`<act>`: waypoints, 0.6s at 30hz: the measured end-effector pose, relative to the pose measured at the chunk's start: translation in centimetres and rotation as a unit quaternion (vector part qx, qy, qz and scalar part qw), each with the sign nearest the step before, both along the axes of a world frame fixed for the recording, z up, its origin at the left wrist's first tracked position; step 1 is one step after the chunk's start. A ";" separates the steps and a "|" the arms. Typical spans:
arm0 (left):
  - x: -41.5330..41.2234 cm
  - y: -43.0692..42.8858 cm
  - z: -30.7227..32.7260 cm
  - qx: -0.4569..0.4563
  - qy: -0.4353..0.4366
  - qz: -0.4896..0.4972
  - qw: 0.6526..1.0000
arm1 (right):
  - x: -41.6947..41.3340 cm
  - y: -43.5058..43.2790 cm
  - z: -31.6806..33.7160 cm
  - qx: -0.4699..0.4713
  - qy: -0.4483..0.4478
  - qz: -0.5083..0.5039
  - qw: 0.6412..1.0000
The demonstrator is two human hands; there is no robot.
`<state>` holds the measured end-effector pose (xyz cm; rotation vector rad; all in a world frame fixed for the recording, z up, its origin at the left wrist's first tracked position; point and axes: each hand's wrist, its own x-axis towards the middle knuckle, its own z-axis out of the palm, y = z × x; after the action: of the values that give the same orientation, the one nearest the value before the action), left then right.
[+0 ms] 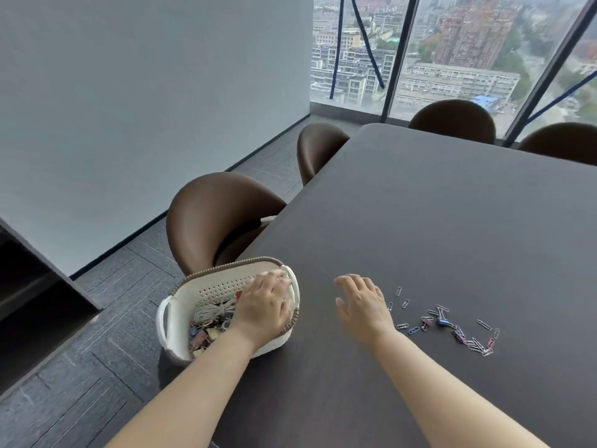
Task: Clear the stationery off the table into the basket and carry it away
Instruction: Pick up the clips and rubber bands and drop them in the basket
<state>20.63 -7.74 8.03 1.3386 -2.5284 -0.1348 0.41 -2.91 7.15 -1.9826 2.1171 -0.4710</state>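
Clearing under way, by the look of it: white basket (pixel 176 328) perched at the corner of the table (pixel 420 205), part of it past the edge, loaded with a coil of cord (pixel 210 310) and coloured clips just beside the left palm. Left hand (pixel 265 305) laid on the basket's rim, fingers (pixel 277 279) curled over the handle, steadying it. Right hand (pixel 360 305) palm down, holding nothing, fingers (pixel 347 281) spread and relaxed; touching the tabletop or just above it, cannot tell. Off the little-finger side of that hand, a loose scatter of paper clips (pixel 477 346) with a few binder clips (pixel 442 321) among them, trailing away from the wrist.

Step in hand, probably: gathering the last loose stationery. Next, most likely: cup the right fingers behind the far clips, rake them thumbward to the basket and over its rim, watching for flat wire slipping under fingertips. Then both handles, and lift away. Beyond the left fingertips, a brown chair (pixel 210 215).
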 end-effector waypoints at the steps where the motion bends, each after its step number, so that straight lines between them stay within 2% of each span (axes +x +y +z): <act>1: -1.9 0.5 -0.2 -0.004 0.013 -0.026 1.000 | -1.8 1.1 -0.6 0.012 0.004 -0.024 1.000; 4: -7.3 1.8 -1.9 0.010 0.011 -0.103 0.995 | -7.0 4.6 -2.5 0.052 0.010 -0.094 0.994; 7: -11.7 3.3 -5.0 0.075 -0.042 -0.155 0.984 | -11.4 8.4 -4.6 0.085 0.025 -0.161 0.983; 11: -15.7 5.3 -8.9 0.138 -0.170 -0.141 0.965 | -15.8 12.8 -7.3 0.160 0.032 -0.238 0.957; 13: -16.8 5.6 -10.5 0.174 -0.192 -0.139 0.956 | -17.5 14.2 -8.3 0.197 0.035 -0.256 0.946; 18: -20.0 4.4 -12.1 0.171 -0.230 -0.142 0.947 | -20.4 14.4 -10.4 0.256 0.043 -0.263 0.929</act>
<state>0.59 -3.31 -4.09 1.2188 -3.2106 -0.3749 -20.02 11.49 -3.25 -1.1672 2.4903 0.1067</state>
